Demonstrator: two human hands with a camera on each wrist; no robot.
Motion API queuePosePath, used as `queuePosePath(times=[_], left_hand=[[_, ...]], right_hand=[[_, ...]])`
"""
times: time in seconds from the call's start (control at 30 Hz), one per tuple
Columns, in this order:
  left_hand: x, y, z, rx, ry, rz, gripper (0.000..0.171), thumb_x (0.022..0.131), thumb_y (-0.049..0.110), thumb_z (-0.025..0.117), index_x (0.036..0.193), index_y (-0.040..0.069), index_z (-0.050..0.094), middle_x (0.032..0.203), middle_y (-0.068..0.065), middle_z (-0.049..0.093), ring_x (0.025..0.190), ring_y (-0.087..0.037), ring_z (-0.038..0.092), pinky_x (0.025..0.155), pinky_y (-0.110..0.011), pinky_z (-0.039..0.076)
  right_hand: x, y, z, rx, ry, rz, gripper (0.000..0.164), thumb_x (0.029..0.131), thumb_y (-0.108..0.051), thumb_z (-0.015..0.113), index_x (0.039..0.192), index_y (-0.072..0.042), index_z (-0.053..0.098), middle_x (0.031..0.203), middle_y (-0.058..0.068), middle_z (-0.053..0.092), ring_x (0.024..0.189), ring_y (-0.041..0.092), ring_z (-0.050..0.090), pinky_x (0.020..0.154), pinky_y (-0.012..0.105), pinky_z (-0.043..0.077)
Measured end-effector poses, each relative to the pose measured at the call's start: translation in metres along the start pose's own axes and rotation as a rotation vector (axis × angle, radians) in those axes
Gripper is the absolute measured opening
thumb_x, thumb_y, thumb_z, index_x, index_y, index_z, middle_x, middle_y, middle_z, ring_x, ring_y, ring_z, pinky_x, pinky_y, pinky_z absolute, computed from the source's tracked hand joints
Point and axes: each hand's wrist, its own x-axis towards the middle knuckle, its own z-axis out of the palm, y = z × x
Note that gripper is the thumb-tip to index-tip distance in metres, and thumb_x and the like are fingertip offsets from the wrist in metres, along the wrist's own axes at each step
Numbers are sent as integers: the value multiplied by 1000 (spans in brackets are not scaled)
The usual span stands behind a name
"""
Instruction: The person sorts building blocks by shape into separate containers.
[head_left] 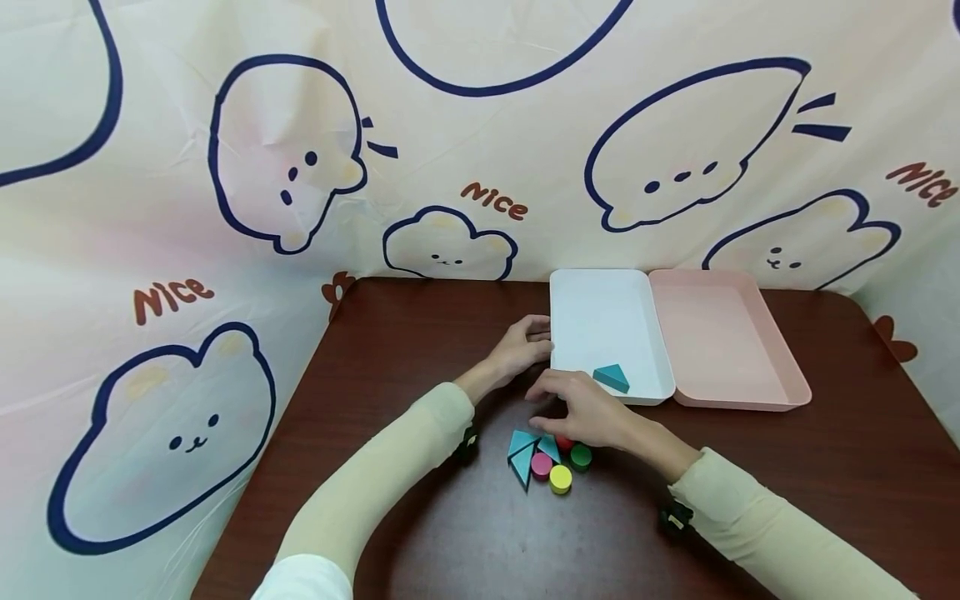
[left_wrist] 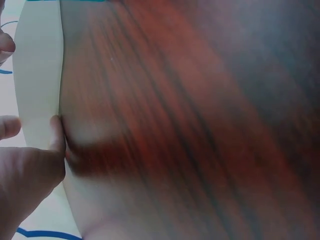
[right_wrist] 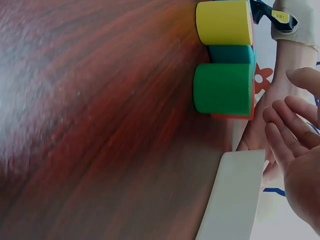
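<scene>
The left hand [head_left: 521, 346] rested against the left rim of the white tray [head_left: 592, 321], fingers curled onto its edge; in the left wrist view the thumb [left_wrist: 57, 132] pressed on that rim. The right hand [head_left: 585, 408] hovered with relaxed, spread fingers, holding nothing, just above the heap of blocks [head_left: 547, 458] on the table [head_left: 420, 358]. Its fingers pointed left, toward the other hand. One teal triangle [head_left: 611, 377] lay inside the tray at its near corner, its long edge running left to right with the peak away from the person. The tray's long axis ran away from the person, and the pink tray [head_left: 723, 333] lay touching its right side. In the heap, the teal wedges sat left, with the pink, yellow and green cylinders [head_left: 581, 456] upright just beside them.
</scene>
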Motion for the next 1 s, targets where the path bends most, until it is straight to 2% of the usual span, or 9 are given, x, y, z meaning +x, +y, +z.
queuePosePath(times=[0.4,0.53,1.0], left_hand=[[-1,-2,1,21,15,-2,51,106,6,59,155,4,45,153,-16,51,140,-29,55,107,-40,54],[-1,-2,0,6,7,3,51,106,5,58,155,3,44,153,-17,50,140,-30,54,107,-40,54],[-2,-1,0,48,10,-4,52,107,8,58,156,5,43,154,-15,50,140,-29,53,108,-40,53]], right_hand=[[3,0,18,11,-57,32,28,94,-25,84,116,-9,76,108,-2,72,98,12,66,90,33,59],[4,1,24,4,-62,14,27,94,-26,83,115,-10,77,107,-6,71,97,9,65,89,31,58],[5,-2,30,7,-88,-30,25,94,-25,83,113,-10,77,108,-4,72,97,13,67,88,33,58]])
